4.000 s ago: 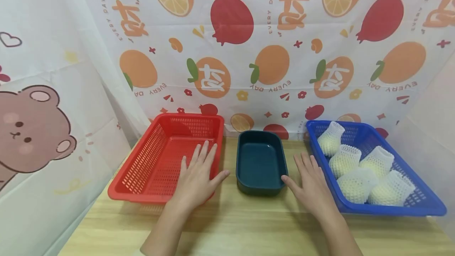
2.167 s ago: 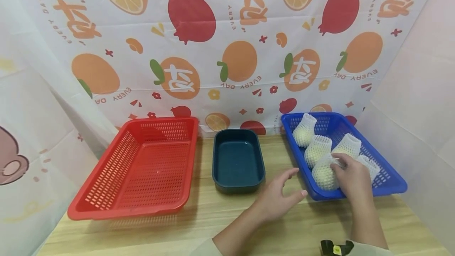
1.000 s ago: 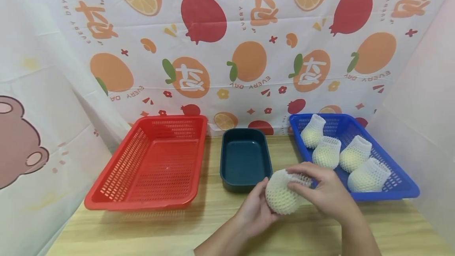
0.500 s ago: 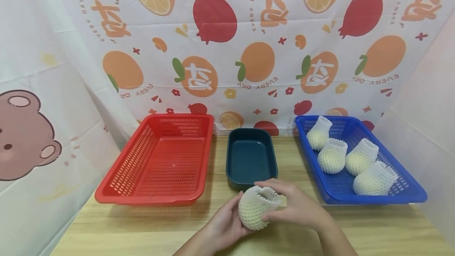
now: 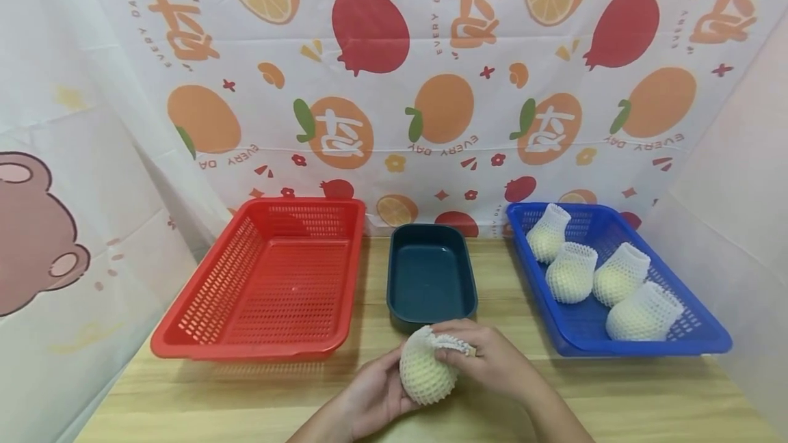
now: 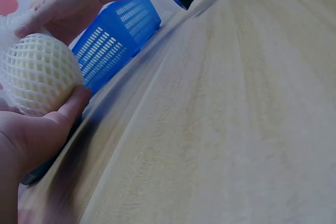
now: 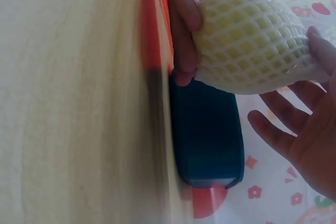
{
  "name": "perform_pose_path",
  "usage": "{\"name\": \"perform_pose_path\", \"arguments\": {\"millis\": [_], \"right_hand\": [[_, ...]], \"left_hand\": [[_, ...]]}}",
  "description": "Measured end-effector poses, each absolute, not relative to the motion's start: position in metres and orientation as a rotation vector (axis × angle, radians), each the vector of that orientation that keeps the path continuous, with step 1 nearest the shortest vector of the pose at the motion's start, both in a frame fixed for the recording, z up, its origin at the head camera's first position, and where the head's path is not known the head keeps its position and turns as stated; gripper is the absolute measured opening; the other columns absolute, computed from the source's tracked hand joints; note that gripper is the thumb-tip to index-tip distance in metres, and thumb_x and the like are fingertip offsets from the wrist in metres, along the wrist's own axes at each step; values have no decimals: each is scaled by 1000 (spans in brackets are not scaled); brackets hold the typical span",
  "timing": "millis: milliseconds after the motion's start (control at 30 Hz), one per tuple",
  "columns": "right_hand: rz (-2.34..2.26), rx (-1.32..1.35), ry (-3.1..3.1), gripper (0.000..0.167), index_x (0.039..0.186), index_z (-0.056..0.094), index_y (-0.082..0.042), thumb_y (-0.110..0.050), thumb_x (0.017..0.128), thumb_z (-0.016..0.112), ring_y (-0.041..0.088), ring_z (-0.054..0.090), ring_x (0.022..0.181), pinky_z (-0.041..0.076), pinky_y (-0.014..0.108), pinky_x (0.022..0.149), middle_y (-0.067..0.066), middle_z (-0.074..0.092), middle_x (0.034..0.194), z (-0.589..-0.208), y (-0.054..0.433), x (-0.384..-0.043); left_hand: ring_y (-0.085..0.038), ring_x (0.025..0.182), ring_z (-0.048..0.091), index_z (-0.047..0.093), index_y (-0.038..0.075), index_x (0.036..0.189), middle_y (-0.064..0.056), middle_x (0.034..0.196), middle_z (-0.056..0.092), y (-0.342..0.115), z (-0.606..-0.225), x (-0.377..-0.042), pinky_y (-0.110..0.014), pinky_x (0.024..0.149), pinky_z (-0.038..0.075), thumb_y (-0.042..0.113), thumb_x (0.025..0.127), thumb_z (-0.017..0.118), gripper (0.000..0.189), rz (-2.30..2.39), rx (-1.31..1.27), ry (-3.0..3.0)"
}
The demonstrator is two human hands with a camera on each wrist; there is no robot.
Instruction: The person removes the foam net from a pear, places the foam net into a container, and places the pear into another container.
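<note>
A pale yellow round fruit in a white foam net sleeve (image 5: 426, 376) is held above the table, in front of the dark green container (image 5: 431, 279). My left hand (image 5: 374, 396) cups it from the left and below, its fingers curled round the side. With thumb and forefinger, my right hand (image 5: 492, 361) pinches the gathered open end of the sleeve. In the right wrist view the netted fruit (image 7: 247, 40) lies between both hands. The left wrist view shows the left thumb against the fruit (image 6: 42, 74). The container holds nothing visible.
A red perforated basket (image 5: 258, 351) stands to the left, with nothing seen inside. At the right, a blue basket (image 5: 671, 347) holds several more netted fruits (image 5: 643, 313). Printed cloth (image 5: 443, 176) hangs behind the wooden table (image 5: 246, 409).
My right hand took a netted fruit from the blue basket and brought it left into my left hand. Lately the fruit shifted slightly left, and the right fingers drew together on the sleeve's end.
</note>
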State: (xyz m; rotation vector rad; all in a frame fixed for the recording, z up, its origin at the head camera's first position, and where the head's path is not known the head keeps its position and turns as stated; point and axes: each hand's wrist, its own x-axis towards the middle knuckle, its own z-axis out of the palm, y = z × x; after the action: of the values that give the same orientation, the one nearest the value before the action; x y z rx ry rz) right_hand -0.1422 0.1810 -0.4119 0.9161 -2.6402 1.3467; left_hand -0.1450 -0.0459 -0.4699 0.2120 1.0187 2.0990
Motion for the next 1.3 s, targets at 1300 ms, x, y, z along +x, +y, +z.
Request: {"name": "perform_pose_path", "arguments": {"millis": [1300], "right_hand": [[1281,866,-2765,32,114,74,-24,-45,94,61,18,60,119,50,39,100,-10,66,124,-420,185,-151]], "left_hand": [[-22,117,58,57,-2,128,-15,126,61,-44,-463,-146,-31,96,50,24,101,55,37,2074,238,2045]]}}
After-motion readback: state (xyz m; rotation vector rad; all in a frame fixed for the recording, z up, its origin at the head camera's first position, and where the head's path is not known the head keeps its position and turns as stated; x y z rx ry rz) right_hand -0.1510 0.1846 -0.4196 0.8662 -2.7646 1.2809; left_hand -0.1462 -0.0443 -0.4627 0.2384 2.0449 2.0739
